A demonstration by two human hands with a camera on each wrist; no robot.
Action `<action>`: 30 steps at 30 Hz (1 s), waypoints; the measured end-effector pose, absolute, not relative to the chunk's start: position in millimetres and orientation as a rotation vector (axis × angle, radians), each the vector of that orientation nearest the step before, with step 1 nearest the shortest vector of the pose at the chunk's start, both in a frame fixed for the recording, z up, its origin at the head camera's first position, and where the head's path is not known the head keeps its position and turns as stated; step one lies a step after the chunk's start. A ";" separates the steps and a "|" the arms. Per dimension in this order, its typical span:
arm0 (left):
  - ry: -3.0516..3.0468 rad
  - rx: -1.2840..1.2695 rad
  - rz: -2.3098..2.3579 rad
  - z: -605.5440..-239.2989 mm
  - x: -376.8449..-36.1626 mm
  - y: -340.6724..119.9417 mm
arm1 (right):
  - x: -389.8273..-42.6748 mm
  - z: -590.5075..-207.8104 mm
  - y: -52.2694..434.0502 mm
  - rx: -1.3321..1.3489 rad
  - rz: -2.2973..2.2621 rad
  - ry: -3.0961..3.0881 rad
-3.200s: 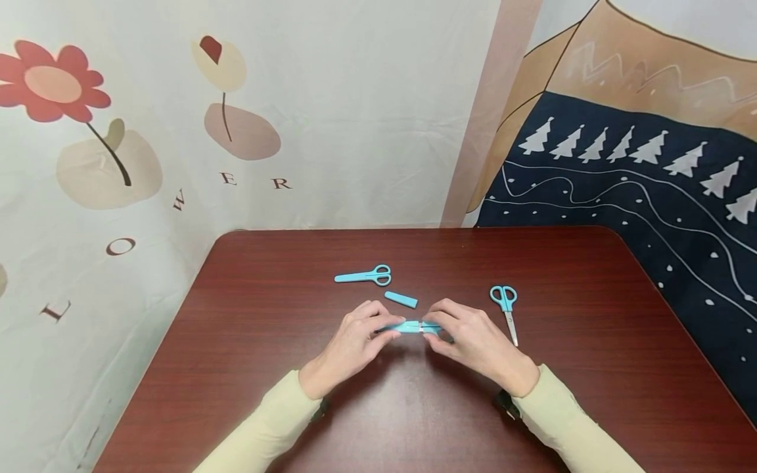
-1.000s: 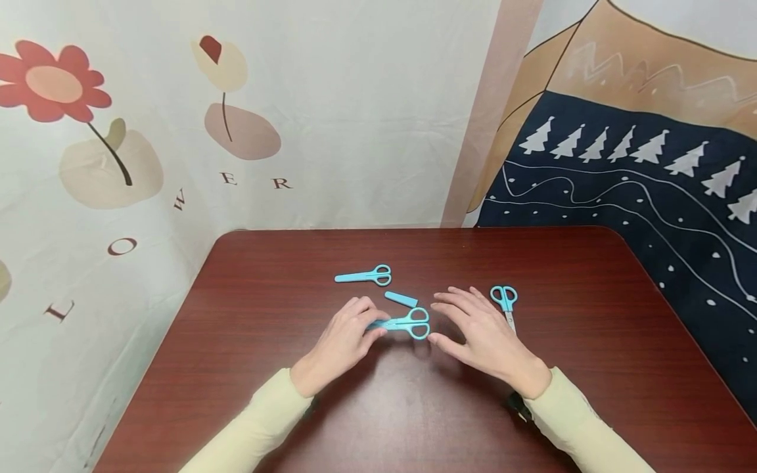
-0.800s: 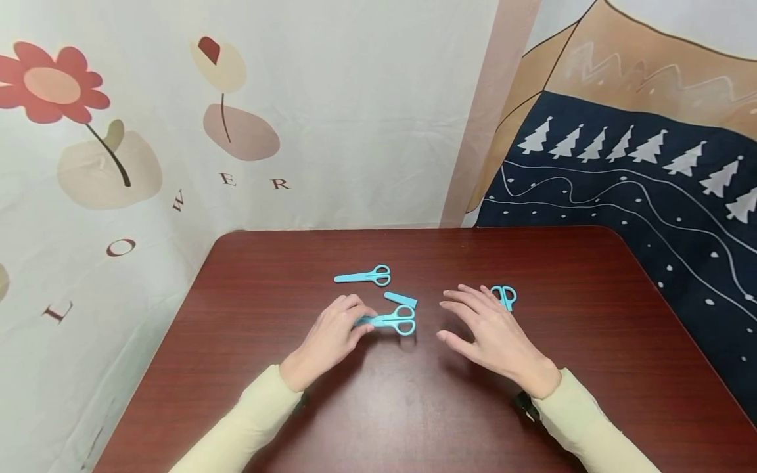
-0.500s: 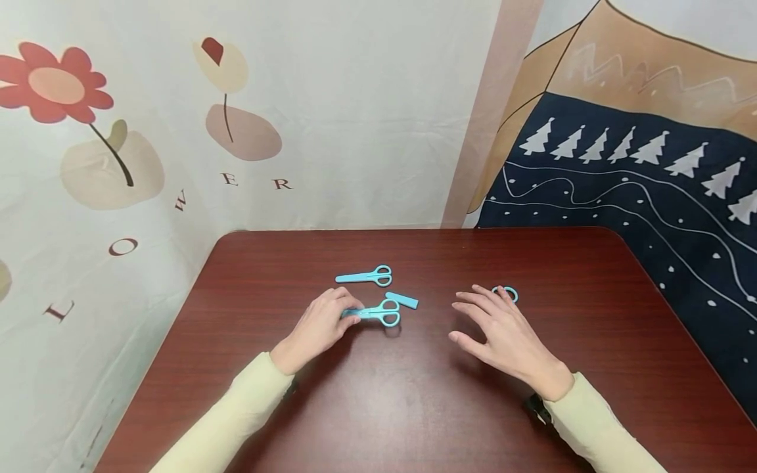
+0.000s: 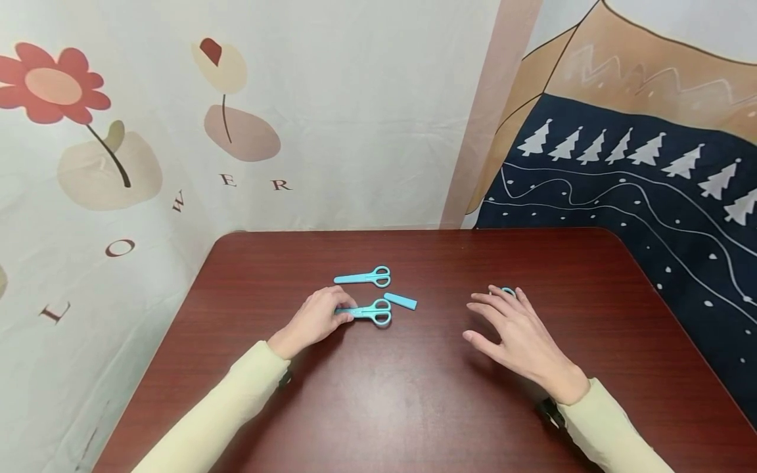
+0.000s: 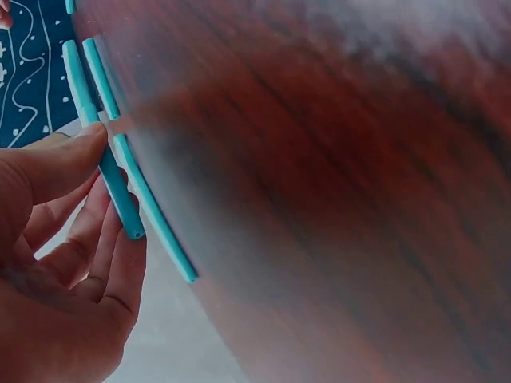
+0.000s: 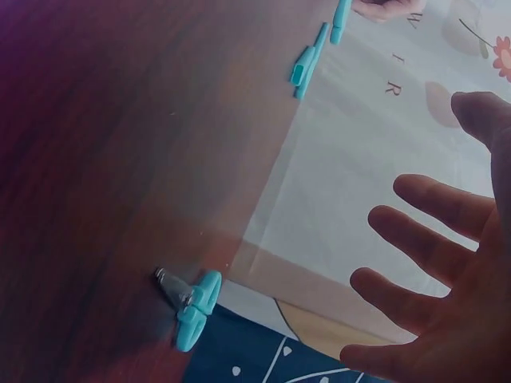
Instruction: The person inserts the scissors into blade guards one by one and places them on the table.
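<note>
In the head view my left hand point(image 5: 317, 315) pinches a pair of blue scissors point(image 5: 378, 313) by its sheathed blade, with the finger loops pointing right. The left wrist view has thumb and fingers on either side of the blue sheath point(image 6: 120, 199). Behind it on the table lies a second pair of sheathed blue scissors point(image 5: 362, 277). A loose blue sheath point(image 5: 400, 301) lies just right of the held loops. My right hand point(image 5: 520, 335) hovers with spread fingers, holding nothing. Beyond it lies a third pair of scissors with bare blades point(image 7: 192, 307), mostly hidden by that hand in the head view.
Everything lies on a dark red-brown wooden table point(image 5: 414, 407) with rounded far corners. A pale curtain with flower prints point(image 5: 355, 118) hangs behind it. To the right hangs a navy cloth with white trees point(image 5: 621, 177).
The right hand has let go of the scissors' loops and drawn back to the right. The left hand has carried the scissors leftward; the blade strip that showed earlier is now covered by the sheath.
</note>
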State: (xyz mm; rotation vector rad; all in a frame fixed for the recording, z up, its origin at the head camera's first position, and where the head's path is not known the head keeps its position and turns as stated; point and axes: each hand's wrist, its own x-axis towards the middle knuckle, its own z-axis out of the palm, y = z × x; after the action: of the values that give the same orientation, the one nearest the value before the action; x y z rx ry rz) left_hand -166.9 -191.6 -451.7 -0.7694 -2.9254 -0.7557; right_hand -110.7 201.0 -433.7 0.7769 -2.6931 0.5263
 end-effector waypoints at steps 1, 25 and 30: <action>-2.935 -0.767 -0.768 -452.5 -168.0 -191.9 | -110.5 -434.0 201.8 0.776 0.526 -2.692; -3.009 -0.774 -0.807 -454.1 -180.2 -201.9 | -113.2 -435.2 222.3 0.760 0.520 -2.704; -2.959 -0.776 -0.817 -448.6 -170.9 -202.5 | -120.2 -433.6 241.4 0.739 0.538 -2.727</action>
State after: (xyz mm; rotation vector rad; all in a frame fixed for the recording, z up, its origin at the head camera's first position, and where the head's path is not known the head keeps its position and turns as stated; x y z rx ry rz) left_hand -170.9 -202.5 -448.6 -0.7758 -2.9593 -0.8165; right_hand -120.2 241.4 -433.6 0.7389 -2.7267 0.5383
